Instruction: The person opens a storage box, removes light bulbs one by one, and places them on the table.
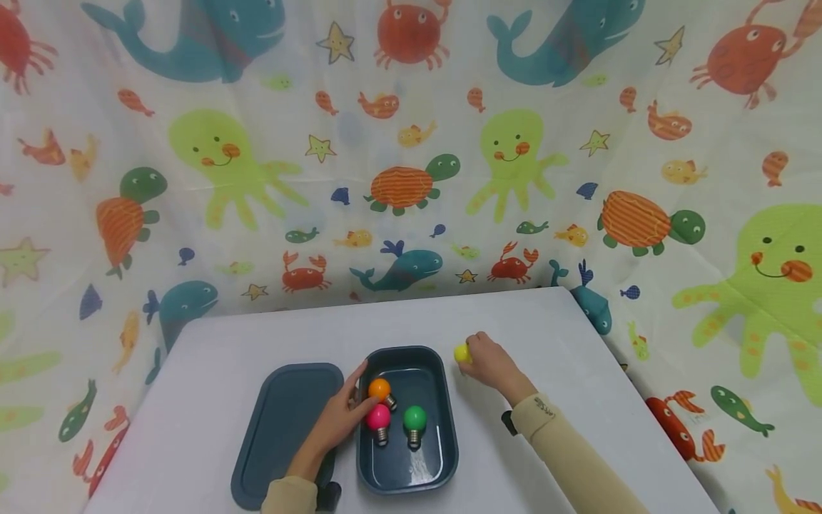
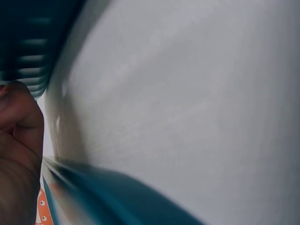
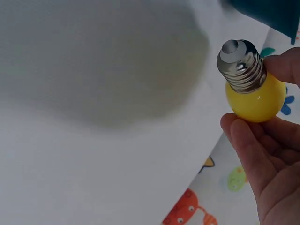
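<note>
A dark blue rectangular container [image 1: 411,480] holds an orange light bulb [image 1: 379,389], a pink one [image 1: 378,417] and a green one [image 1: 414,417]. My left hand [image 1: 340,415] grips the container's left wall, its thumb over the rim beside the orange and pink bulbs and its fingers along the outside. Just right of the container's far end, my right hand [image 1: 491,363] pinches a yellow light bulb [image 3: 257,101] between thumb and fingers. In the right wrist view, the bulb's silver screw base points up and left, away from the palm.
A flat dark blue lid [image 1: 285,421] lies on the white table [image 1: 514,442] left of the container, partly under my left forearm. Behind the table hangs a curtain [image 1: 398,128] printed with sea animals.
</note>
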Motion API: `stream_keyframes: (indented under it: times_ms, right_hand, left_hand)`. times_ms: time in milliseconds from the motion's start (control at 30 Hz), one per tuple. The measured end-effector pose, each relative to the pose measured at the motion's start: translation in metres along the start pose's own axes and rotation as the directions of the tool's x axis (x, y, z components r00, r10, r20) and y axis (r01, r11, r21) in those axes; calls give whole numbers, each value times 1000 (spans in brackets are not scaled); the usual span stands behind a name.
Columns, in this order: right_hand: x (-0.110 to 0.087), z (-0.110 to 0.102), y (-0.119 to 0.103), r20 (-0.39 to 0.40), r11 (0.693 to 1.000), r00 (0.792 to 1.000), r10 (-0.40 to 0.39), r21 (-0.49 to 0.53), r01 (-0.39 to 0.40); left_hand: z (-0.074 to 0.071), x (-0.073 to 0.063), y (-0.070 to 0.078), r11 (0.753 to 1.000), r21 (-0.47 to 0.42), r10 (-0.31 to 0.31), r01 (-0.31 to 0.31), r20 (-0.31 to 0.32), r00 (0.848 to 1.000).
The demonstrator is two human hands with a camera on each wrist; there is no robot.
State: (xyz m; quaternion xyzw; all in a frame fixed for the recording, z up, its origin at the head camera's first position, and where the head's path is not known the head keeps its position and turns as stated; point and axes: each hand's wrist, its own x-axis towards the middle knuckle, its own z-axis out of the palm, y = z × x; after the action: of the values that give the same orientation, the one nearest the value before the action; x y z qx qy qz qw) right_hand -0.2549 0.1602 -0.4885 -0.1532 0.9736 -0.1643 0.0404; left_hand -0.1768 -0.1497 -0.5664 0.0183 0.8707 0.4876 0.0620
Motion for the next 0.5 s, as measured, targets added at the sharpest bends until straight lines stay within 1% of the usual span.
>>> stream_keyframes:
  times_ms: [167, 367, 500]
  right_hand:
    - [0, 12, 8, 48, 999, 999, -17, -27, 19]
    - [-1, 20, 13, 68, 1000, 998, 2, -24, -1]
    - [-2, 23, 13, 74, 1000, 997, -2, -12, 3]
  left_hand:
    - [0, 0, 0, 1000, 2, 2, -2, -2, 1000]
    - [-1, 0, 1, 1000, 9, 7, -7, -9, 1000]
    - [-1, 0, 2, 1000, 9, 13, -13, -10, 1000]
